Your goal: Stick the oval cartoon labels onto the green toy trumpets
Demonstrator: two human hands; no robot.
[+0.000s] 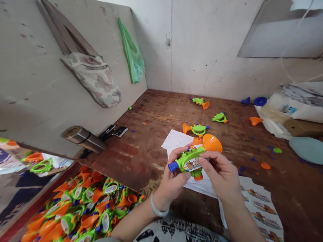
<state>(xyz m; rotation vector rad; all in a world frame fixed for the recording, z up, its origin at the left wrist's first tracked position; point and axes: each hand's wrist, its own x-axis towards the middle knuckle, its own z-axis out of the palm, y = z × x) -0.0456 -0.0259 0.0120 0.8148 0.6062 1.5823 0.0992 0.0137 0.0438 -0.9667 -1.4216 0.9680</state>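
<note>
A green toy trumpet (188,156) with an orange bell and a blue mouthpiece is held up between both hands, above white paper sheets (174,139). My left hand (174,178) is closed around its mouthpiece end, thumb along the lower edge. My right hand (222,171) pinches the bell side, its thumb on the oval picture sticker (192,164) on the toy's face. A sheet of stickers (262,205) with bear and rainbow pictures lies under my right forearm. Just behind the held toy, another toy trumpet (199,129) rests on the table.
Many finished-looking trumpets (88,205) fill a space below the table at left. More trumpets (198,101) and loose parts (256,121) lie on the brown table (141,134). A steel flask (84,137) and phone (121,131) are at left; a pale blue lid (306,149) is at right.
</note>
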